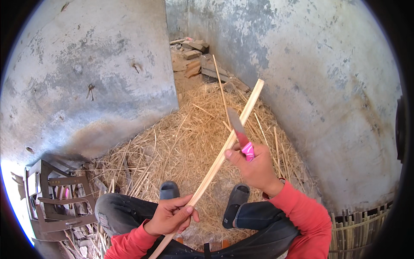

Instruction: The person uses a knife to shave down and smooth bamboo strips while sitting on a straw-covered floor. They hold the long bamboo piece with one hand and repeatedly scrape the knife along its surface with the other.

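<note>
A long, pale bamboo strip [210,175] slants from my lap up to the right, away from me. My left hand [172,216] is closed round its lower part, thumb on top. In my right hand [258,167] is a knife [239,134] with a bright pink and white handle wrap. Its broad blade lies against the strip about two thirds of the way up, pointing up and left. The right thumb presses on the strip just below the blade. Most of the handle is hidden in the palm.
Shavings and thin strips [189,129] cover the floor between my feet and the walls. A broken dark chair frame [64,200] stands at the left. Bricks and rubble [194,54] lie in the far corner. A slatted basket [360,233] sits at the lower right.
</note>
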The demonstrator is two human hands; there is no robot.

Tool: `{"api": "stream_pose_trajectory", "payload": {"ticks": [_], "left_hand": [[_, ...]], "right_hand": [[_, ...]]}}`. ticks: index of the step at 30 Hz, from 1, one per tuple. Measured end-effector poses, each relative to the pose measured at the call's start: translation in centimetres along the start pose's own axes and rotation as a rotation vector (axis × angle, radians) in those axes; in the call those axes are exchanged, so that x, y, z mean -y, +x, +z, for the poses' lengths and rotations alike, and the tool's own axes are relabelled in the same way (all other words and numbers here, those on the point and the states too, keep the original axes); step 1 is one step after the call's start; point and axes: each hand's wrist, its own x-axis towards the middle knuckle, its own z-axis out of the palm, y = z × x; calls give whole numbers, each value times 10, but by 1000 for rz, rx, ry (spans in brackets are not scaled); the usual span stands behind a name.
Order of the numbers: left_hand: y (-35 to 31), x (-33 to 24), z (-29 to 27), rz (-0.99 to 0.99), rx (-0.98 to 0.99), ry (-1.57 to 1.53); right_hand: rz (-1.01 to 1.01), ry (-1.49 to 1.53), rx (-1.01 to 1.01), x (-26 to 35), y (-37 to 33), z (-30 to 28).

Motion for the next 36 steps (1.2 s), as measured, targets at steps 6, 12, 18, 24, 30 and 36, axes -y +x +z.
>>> {"api": "stream_pose_trajectory", "payload": {"ticks": [6,12,18,24,30,36], "left_hand": [[-1,-14,3,-148,43,7],[1,-19,0,-307,166,14],[0,-5,-10,-322,292,40],[2,-10,8,-208,194,231],[1,-6,4,-163,200,211],[-3,-3,4,-122,128,202]], "right_hand": [[89,126,-107,1,12,-23],[163,203,-286,3,20,-48],[97,110,-312,-3,18,-56],[-9,-67,-172,-2,8,-33],[6,56,-152,-15,14,-47],[-173,-318,-295,-1,18,-48]]}}
